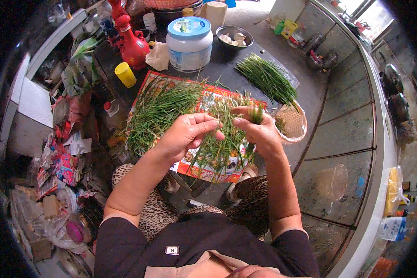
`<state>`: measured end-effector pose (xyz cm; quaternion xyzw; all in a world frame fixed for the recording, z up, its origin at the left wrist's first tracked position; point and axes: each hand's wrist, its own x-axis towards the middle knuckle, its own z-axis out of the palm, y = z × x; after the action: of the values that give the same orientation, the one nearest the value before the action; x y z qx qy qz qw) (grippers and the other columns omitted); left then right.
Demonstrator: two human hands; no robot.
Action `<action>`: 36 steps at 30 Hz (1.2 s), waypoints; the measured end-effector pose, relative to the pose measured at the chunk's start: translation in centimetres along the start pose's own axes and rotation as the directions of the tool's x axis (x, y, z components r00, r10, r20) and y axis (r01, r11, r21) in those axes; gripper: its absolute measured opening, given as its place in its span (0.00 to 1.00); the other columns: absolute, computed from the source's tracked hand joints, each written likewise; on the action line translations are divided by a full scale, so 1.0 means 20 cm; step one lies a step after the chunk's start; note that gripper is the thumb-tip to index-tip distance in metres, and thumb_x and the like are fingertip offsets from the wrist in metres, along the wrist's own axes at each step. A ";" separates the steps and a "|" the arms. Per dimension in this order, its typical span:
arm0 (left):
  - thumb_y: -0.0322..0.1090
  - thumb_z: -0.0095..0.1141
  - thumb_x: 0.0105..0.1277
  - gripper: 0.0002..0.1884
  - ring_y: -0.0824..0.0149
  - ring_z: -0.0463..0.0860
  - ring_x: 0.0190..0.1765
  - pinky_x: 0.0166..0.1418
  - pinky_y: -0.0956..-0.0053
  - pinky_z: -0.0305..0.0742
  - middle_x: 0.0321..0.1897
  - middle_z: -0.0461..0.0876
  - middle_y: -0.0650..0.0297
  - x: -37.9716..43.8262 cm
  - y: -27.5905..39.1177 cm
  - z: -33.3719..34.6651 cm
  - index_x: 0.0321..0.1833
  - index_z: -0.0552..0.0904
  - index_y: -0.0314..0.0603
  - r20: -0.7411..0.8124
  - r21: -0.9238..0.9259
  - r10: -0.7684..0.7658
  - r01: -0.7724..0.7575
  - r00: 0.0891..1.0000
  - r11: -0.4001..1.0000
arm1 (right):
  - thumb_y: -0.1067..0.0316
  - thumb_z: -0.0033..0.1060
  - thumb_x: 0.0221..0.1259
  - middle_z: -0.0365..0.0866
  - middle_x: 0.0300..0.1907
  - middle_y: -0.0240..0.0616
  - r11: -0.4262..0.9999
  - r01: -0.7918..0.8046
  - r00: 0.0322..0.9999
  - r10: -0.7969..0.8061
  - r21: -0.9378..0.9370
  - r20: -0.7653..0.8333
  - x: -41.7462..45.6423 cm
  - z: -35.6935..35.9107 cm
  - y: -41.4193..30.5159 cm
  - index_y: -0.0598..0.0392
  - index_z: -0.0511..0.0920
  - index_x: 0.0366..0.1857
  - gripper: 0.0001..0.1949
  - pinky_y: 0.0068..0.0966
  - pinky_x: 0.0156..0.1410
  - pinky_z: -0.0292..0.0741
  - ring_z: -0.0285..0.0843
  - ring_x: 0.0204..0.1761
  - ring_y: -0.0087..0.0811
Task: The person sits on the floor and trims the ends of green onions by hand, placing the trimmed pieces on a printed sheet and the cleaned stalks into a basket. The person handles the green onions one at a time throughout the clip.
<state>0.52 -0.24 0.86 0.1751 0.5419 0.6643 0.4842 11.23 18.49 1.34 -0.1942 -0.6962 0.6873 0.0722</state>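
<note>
My left hand (194, 131) hovers above loose green chives, thumb and forefinger brought close together. Whether a thin blade lies between those fingertips cannot be made out. Facing it, my right hand (262, 130) holds a small tuft of green chives (256, 114) among its fingers. Below and between both hands spreads a loose heap of chives (226, 147) with pale, strawy ends. To the left lies a larger tangled pile of chives (163, 107). Both rest on a red printed sheet (208, 176). Beyond my right hand, a neat bundle of chives (267, 78) lies on clear plastic.
A plastic-lined basket (293, 121) stands right of my right hand. Behind the sheet are a blue-lidded white tub (189, 45), a metal bowl (234, 41) with garlic, a red gourd-shaped bottle (133, 48) and a yellow can (125, 74). Clutter (62, 166) fills the left; cabinets (337, 173) line the right.
</note>
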 end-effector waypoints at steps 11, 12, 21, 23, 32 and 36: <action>0.39 0.56 0.68 0.10 0.85 0.64 0.18 0.22 0.90 0.58 0.32 0.85 0.66 0.03 -0.05 0.07 0.45 0.80 0.41 -0.041 0.288 0.149 -0.132 0.988 0.948 | 0.65 0.62 0.60 0.72 0.20 0.17 0.992 0.120 0.992 -0.118 -0.044 0.039 -0.02 0.10 0.04 0.52 0.85 0.36 0.06 0.11 0.23 0.55 0.60 0.19 0.09; 0.38 0.56 0.67 0.10 0.85 0.64 0.19 0.23 0.90 0.59 0.32 0.86 0.65 0.02 -0.05 0.07 0.44 0.80 0.40 -0.041 0.296 0.150 -0.132 0.988 0.946 | 0.65 0.61 0.61 0.73 0.20 0.17 0.989 0.132 0.990 -0.129 -0.063 0.051 -0.01 0.10 0.05 0.51 0.85 0.37 0.06 0.11 0.24 0.56 0.60 0.20 0.09; 0.38 0.55 0.68 0.09 0.86 0.63 0.15 0.17 0.92 0.54 0.32 0.86 0.60 0.04 -0.07 0.02 0.43 0.79 0.40 0.044 -0.139 -0.061 0.066 0.997 0.988 | 0.63 0.56 0.65 0.67 0.18 0.15 1.000 0.025 0.989 -0.026 0.007 0.144 -0.03 0.05 0.01 0.52 0.83 0.41 0.08 0.12 0.23 0.55 0.58 0.19 0.09; 0.38 0.55 0.68 0.09 0.86 0.63 0.15 0.17 0.92 0.54 0.33 0.86 0.60 0.04 -0.07 0.01 0.43 0.79 0.40 0.061 -0.152 -0.066 0.074 0.996 0.986 | 0.63 0.56 0.66 0.66 0.17 0.15 0.998 0.068 0.991 -0.068 0.001 0.112 -0.02 0.04 0.05 0.53 0.82 0.40 0.08 0.13 0.23 0.54 0.58 0.18 0.09; 0.38 0.54 0.67 0.10 0.86 0.64 0.16 0.18 0.91 0.55 0.31 0.86 0.62 0.00 -0.01 0.00 0.43 0.78 0.39 0.007 0.023 -0.031 0.031 0.999 0.999 | 0.61 0.58 0.65 0.68 0.20 0.16 0.998 0.036 0.993 -0.030 0.053 -0.111 0.01 -0.01 0.01 0.53 0.82 0.36 0.08 0.14 0.24 0.57 0.61 0.20 0.10; 0.38 0.55 0.67 0.09 0.86 0.62 0.16 0.17 0.91 0.54 0.30 0.86 0.63 -0.02 0.00 -0.02 0.42 0.79 0.40 -0.002 0.052 0.007 -0.007 1.000 0.999 | 0.61 0.62 0.62 0.69 0.19 0.18 0.999 0.036 0.993 -0.035 0.002 -0.110 0.03 -0.09 0.01 0.53 0.83 0.40 0.10 0.14 0.24 0.57 0.61 0.20 0.11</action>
<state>0.44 -0.73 0.91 0.1891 0.5589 0.6517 0.4765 11.41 20.32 1.18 -0.2192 -0.6932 0.6755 0.1232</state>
